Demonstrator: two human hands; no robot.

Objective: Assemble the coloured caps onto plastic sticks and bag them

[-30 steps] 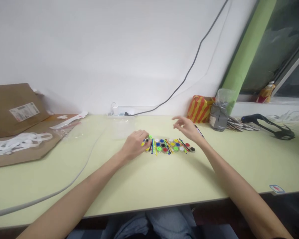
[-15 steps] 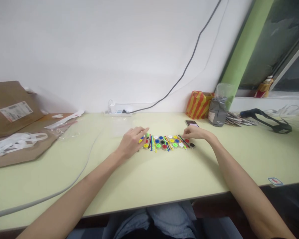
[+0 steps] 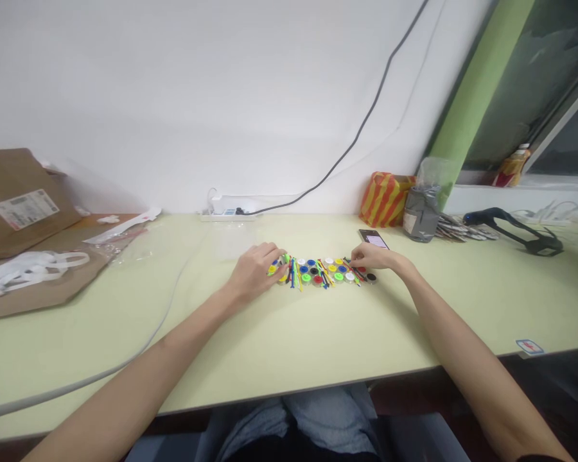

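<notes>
My left hand point(image 3: 254, 268) rests at the left end of a band of small colourful pieces, its fingers bent but apart over round discs and a green piece. Round pieces with coloured tops, such as a blue one point(image 3: 303, 270) and a red one point(image 3: 317, 280), stand in rows. Thin coloured sticks point(image 3: 295, 274) lie in bundles between the groups. At the band's right end, my right hand point(image 3: 373, 256) has its fingertips pressed together by another stick bundle point(image 3: 354, 272); what they pinch is too small to make out. A black round piece point(image 3: 371, 278) sits below that hand.
A phone point(image 3: 373, 239) lies behind my right hand. Farther right stand a striped bag point(image 3: 383, 200), a grey container point(image 3: 420, 215) and a black frame-like device point(image 3: 513, 232). At left are brown packaging point(image 3: 22, 202) and a pale cable point(image 3: 139, 350). A power strip point(image 3: 226, 216) sits against the wall.
The fingers of my left hand have curled down slightly at the left end of the pieces. My right hand stays almost in place. The whole view has shifted a little.
</notes>
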